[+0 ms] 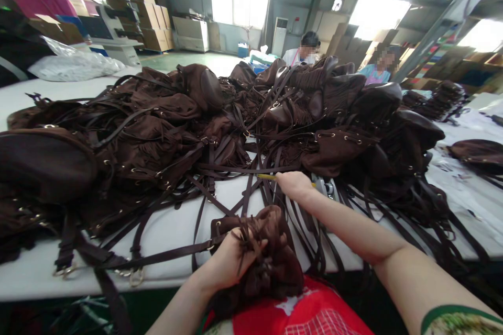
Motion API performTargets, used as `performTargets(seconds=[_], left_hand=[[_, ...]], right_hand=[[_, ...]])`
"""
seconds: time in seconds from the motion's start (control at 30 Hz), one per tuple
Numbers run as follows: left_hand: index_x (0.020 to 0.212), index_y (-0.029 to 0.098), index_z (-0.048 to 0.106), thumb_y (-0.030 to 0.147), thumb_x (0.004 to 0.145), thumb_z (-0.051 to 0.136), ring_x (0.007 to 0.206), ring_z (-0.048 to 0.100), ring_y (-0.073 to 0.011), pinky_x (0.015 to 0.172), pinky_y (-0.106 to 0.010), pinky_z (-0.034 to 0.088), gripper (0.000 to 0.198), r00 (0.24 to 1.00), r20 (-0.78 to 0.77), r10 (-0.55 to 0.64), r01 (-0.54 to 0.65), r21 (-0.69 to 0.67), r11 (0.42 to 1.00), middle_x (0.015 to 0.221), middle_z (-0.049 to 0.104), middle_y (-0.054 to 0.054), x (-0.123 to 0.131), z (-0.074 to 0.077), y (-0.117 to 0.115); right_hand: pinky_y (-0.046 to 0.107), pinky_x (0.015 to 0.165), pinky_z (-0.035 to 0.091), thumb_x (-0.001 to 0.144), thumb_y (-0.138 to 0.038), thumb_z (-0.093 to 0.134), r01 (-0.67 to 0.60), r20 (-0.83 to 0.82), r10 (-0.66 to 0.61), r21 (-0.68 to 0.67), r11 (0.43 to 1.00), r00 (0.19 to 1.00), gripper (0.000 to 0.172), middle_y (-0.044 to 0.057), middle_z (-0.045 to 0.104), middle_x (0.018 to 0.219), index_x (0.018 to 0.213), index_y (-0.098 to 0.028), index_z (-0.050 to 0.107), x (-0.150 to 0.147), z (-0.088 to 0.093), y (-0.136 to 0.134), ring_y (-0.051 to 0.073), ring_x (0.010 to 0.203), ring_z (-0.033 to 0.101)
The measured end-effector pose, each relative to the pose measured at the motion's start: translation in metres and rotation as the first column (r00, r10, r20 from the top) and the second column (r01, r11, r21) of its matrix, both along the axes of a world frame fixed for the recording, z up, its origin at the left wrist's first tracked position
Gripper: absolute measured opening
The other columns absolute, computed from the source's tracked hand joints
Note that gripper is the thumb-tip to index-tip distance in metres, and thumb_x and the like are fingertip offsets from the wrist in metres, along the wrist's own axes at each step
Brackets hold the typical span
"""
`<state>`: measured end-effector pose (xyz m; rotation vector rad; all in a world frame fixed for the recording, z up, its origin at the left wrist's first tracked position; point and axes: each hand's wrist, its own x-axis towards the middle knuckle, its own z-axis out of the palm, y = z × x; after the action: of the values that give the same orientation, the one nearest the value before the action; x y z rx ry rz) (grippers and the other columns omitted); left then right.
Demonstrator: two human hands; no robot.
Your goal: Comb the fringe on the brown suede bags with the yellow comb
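A dark brown fringed drawstring bag (271, 267) rests at the table's front edge, against a red apron. My left hand (233, 256) is closed round the bag's fringe and gathered top, with thin tassels sticking out between the fingers. Farther forward, above the straps on the table, my right hand (294, 184) is closed on a thin yellow stick-like thing (267, 176). One end of it points left; the grip hides its middle. Just right of that hand shows a silvery metal object (325, 187), whose kind I cannot make out.
A large heap of brown bags (165, 110) with tangled straps and metal rings covers much of the white table (157, 251). Two people sit beyond it. Clear plastic wrap (78, 63) lies back left, near stacked cardboard boxes (155, 21). Another brown bag (477, 154) lies at right.
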<state>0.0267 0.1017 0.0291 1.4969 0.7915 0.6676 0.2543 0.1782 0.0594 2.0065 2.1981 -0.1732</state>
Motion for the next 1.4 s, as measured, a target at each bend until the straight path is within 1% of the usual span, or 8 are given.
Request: performTargets(seconds=[0.13,0.27,0.33,0.67,0.83,1.03,1.23,1.4], left_hand=[[0.096,0.016,0.069,0.045,0.083,0.056,0.090,0.062,-0.0271,0.085,-0.037,0.050,0.034,0.998,-0.048,0.029,-0.033,-0.073,0.997,0.093,0.070,-0.009,-0.003,-0.001,-0.003],[0.101,0.018,0.069,0.047,0.082,0.057,0.102,0.059,-0.0277,0.094,-0.037,0.045,0.036,0.998,0.004,0.067,-0.066,-0.149,0.987,0.101,0.069,-0.006,-0.003,-0.005,0.008],[0.102,0.018,0.069,0.048,0.082,0.058,0.104,0.058,-0.0272,0.095,-0.035,0.044,0.038,0.997,-0.020,0.080,-0.082,-0.140,0.987,0.101,0.069,-0.005,-0.003,-0.004,0.012],[0.112,0.016,0.065,0.045,0.085,0.055,0.102,0.059,-0.0280,0.088,-0.035,0.047,0.041,0.994,-0.102,-0.035,0.026,-0.090,0.996,0.108,0.068,-0.007,-0.007,0.004,0.023],[0.115,0.018,0.063,0.034,0.079,0.063,0.098,0.062,-0.0262,0.088,-0.036,0.049,0.039,0.994,-0.068,-0.087,0.078,-0.126,0.989,0.106,0.069,-0.006,0.004,0.014,0.024],[0.092,0.018,0.071,0.016,0.071,0.058,0.084,0.065,-0.0234,0.080,-0.033,0.051,0.025,0.995,-0.101,0.014,-0.013,0.015,1.000,0.090,0.072,-0.004,0.022,0.017,0.025],[0.089,0.015,0.068,0.044,0.079,0.060,0.088,0.065,-0.0254,0.082,-0.035,0.051,0.031,0.971,-0.024,0.239,-0.240,-0.098,0.966,0.090,0.072,-0.006,0.025,0.004,0.025],[0.108,0.013,0.064,0.059,0.080,0.054,0.107,0.060,-0.0272,0.092,-0.037,0.048,0.055,0.921,0.077,0.382,-0.293,-0.510,0.809,0.106,0.069,-0.010,0.017,-0.001,0.027]], right_hand=[[0.025,0.069,0.043,0.096,-0.041,0.034,0.000,-0.336,0.005,0.013,1.000,0.942,0.038,0.007,0.068,0.090,0.096,-0.016,0.063,0.014,0.005,0.010,0.017,0.081,0.061],[0.023,0.066,0.044,0.076,-0.044,0.065,-0.197,-0.862,0.007,-0.108,0.974,0.506,0.043,0.004,0.065,0.090,0.104,-0.011,0.061,0.009,0.015,-0.003,0.014,0.076,0.057],[0.022,0.064,0.045,0.067,-0.041,0.074,-0.292,-0.903,-0.072,-0.211,0.933,0.424,0.049,0.003,0.064,0.088,0.103,-0.011,0.061,0.008,0.020,-0.012,0.013,0.073,0.056],[0.017,0.045,0.033,0.060,-0.045,0.078,-0.363,-0.772,-0.266,-0.535,0.762,0.578,0.057,-0.004,0.058,0.067,0.104,-0.013,0.062,0.019,0.013,-0.027,0.005,0.049,0.043],[0.017,0.044,0.034,0.063,-0.052,0.074,-0.381,-0.760,-0.201,-0.514,0.768,0.618,0.049,-0.003,0.060,0.064,0.091,-0.012,0.065,0.009,0.021,-0.031,0.006,0.047,0.045],[0.016,0.037,0.031,0.059,-0.052,0.077,-0.449,-0.677,-0.135,-0.609,0.653,0.723,0.046,-0.006,0.058,0.053,0.082,-0.015,0.063,-0.006,0.027,-0.028,0.005,0.039,0.044],[0.015,0.030,0.027,0.063,-0.047,0.076,-0.473,-0.787,-0.398,-0.606,0.639,0.471,0.040,-0.008,0.051,0.045,0.065,-0.015,0.053,-0.020,0.003,-0.036,0.004,0.032,0.038],[0.014,0.032,0.031,0.067,-0.047,0.074,-0.371,-0.882,-0.346,-0.452,0.811,0.318,0.038,-0.008,0.052,0.047,0.073,-0.014,0.057,-0.017,0.015,-0.042,0.004,0.034,0.042]])
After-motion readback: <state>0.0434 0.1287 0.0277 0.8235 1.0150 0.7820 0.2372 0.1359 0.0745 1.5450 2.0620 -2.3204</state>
